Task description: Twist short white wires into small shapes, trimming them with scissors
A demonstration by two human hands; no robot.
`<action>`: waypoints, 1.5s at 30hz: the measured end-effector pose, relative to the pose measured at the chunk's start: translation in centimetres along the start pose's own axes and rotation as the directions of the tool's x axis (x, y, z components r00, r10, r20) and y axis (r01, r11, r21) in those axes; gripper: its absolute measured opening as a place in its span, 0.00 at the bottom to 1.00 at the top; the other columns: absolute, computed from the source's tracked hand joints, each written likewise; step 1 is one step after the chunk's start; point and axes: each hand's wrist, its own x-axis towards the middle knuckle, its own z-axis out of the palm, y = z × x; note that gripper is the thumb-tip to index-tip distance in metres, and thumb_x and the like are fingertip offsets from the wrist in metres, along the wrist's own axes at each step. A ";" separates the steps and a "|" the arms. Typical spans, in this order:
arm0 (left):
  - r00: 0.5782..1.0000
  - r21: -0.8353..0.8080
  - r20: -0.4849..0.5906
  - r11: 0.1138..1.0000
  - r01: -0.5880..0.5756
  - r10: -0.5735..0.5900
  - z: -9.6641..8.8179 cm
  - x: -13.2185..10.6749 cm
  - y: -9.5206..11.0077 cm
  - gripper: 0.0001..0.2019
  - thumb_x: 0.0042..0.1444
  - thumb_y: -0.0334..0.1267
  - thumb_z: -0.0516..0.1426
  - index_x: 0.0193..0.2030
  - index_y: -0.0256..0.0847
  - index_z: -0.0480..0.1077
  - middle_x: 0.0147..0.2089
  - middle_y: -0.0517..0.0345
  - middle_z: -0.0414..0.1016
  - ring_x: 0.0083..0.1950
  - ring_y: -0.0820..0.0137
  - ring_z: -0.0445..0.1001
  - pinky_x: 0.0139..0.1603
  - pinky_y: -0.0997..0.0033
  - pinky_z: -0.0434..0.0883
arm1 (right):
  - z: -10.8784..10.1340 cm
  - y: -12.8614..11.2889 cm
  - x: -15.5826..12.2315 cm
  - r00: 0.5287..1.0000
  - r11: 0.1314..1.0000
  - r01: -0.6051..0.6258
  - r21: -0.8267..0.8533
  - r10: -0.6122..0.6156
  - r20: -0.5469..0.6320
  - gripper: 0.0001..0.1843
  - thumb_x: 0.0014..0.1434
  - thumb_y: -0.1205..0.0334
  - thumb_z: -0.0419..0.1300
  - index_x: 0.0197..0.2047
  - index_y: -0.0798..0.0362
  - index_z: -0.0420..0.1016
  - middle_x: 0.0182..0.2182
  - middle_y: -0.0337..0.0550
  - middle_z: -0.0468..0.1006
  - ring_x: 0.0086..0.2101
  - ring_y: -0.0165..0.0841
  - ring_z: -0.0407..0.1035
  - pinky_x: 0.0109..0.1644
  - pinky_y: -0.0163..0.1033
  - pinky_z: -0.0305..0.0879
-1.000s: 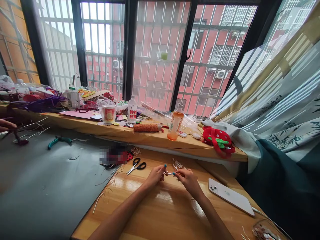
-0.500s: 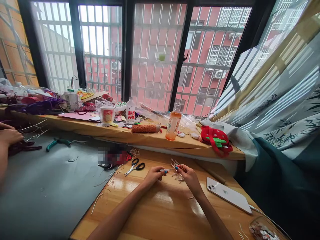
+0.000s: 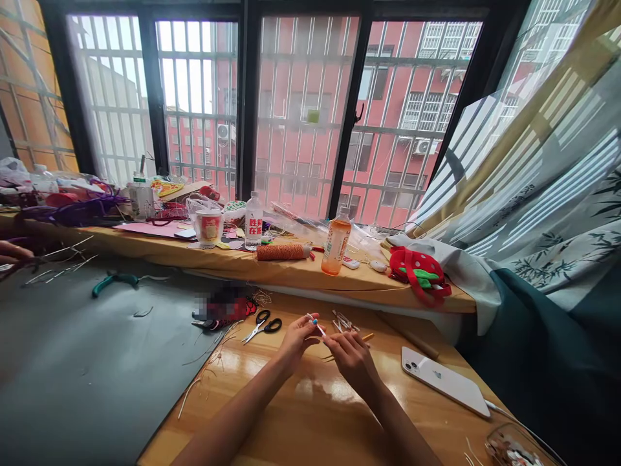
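My left hand [image 3: 297, 340] is closed in a pinch above the wooden table, its thumb and fingertips on a thin white strip [image 3: 320, 331]. From the right, my right hand [image 3: 354, 356] grips the lower end of the same strip. Whether it is cord, wire or paper is too small to tell. A thin yellowish stick [image 3: 369, 336] pokes out beyond my right hand, which hides most of it. Just behind that hand lies a small heap of pale pinkish strips [image 3: 344, 320]. Black-handled scissors [image 3: 262, 326] lie partly open to the left of my left hand.
A white phone [image 3: 444, 382] on a cable lies at the right. Behind stand an orange bottle [image 3: 336, 246], a clear bottle [image 3: 253, 223] and an orange thread spool [image 3: 281, 252] on the ledge. Teal pliers [image 3: 115, 281] and another person's hand [image 3: 14, 252] are at the left.
My right hand has turned over and come closer to my left hand, lower along the strip. The strip now slants downward. The other person's hand has moved further left.
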 end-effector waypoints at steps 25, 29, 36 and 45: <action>0.943 0.140 0.229 0.950 -0.277 0.241 0.1 -0.6 1.6 0.15 0.47 0.38 0.56 0.42 0.35 0.63 0.28 0.57 0.67 0.30 0.75 0.65 0.35 0.72 0.62 | 0.1 -1.1 2.0 0.755 0.451 -0.655 0.606 0.411 0.511 0.13 0.51 0.56 0.53 0.27 0.55 0.73 0.25 0.42 0.73 0.28 0.32 0.65 0.31 0.34 0.58; 0.937 0.177 0.211 0.932 -0.316 0.278 0.2 -0.7 1.6 0.15 0.47 0.38 0.56 0.41 0.35 0.63 0.27 0.58 0.67 0.30 0.75 0.65 0.35 0.73 0.62 | 0.4 -1.1 1.8 0.736 0.393 -0.677 0.623 0.356 0.575 0.15 0.51 0.55 0.52 0.23 0.56 0.71 0.21 0.41 0.72 0.25 0.30 0.64 0.29 0.33 0.56; 0.959 0.159 0.137 0.950 -0.268 0.248 0.0 -0.2 1.1 0.17 0.45 0.41 0.58 0.40 0.35 0.63 0.29 0.55 0.69 0.31 0.73 0.67 0.36 0.72 0.63 | 0.5 -0.9 1.6 0.727 0.460 -0.686 0.564 0.426 0.538 0.16 0.52 0.55 0.50 0.22 0.55 0.70 0.21 0.40 0.71 0.24 0.29 0.63 0.27 0.33 0.55; 0.976 0.426 0.216 0.903 -0.062 -0.035 -0.4 -0.2 0.8 0.16 0.42 0.47 0.57 0.29 0.32 0.70 0.29 0.53 0.71 0.32 0.71 0.68 0.34 0.73 0.62 | 0.0 -0.7 1.6 0.750 0.577 -0.659 0.482 0.547 0.372 0.15 0.55 0.54 0.47 0.27 0.53 0.69 0.26 0.41 0.72 0.29 0.32 0.65 0.32 0.34 0.58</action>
